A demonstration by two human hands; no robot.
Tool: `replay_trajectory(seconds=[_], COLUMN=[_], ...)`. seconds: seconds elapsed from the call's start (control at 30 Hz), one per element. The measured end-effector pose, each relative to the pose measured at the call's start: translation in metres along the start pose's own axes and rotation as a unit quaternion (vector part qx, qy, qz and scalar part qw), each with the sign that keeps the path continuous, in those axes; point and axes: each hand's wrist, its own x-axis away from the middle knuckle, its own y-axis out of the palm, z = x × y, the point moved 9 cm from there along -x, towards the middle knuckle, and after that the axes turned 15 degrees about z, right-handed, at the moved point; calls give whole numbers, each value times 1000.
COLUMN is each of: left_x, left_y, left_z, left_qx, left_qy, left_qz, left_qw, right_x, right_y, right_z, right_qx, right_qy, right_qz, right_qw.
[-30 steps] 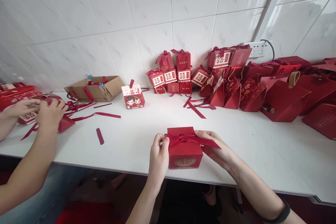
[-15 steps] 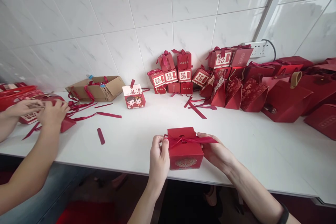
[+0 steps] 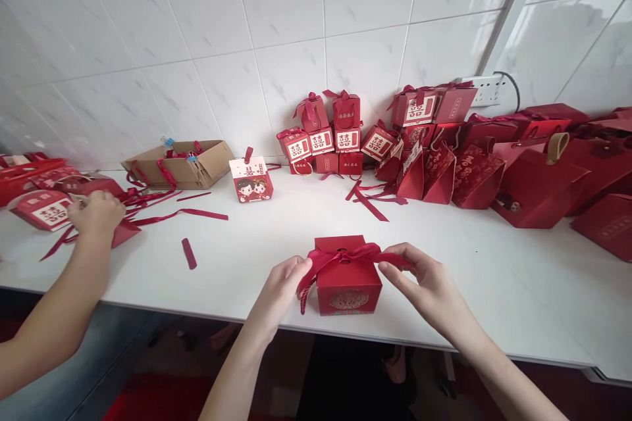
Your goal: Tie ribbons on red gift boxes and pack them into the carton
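Note:
In front of me a red gift box with a gold round emblem stands upright near the table's front edge. A dark red ribbon is knotted across its top, over a small round hole. At the box's left side, my left hand pinches one end of the ribbon between thumb and fingers. A twisted red cord hangs just below those fingertips. My right hand has the ribbon's other end between thumb and fingers, at the right of the box.
A co-worker's hand is over red boxes at the left. Behind are a cardboard box of ribbons, a small box with cartoon figures and stacked red boxes. Ribbon scraps lie mid-table; red bags stand at the right.
Both my hands have moved from the box's sides to the ribbon ends, which now spread out left and right. One of the co-worker's two hands has left the view.

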Motion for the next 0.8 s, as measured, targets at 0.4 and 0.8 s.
replay_trajectory(seconds=[0.4,0.8], left_x=[49,77], left_y=[9,21], left_z=[61,55], left_qx=[-191,-104], left_qy=[345,496], left_qz=[41,77], left_qw=[918,858], right_x=[53,62], right_y=[8,18], right_z=[-71,-68], right_qx=[115,87], right_qy=[-446,-460], right_qz=[45,-32], right_qw=[887,883])
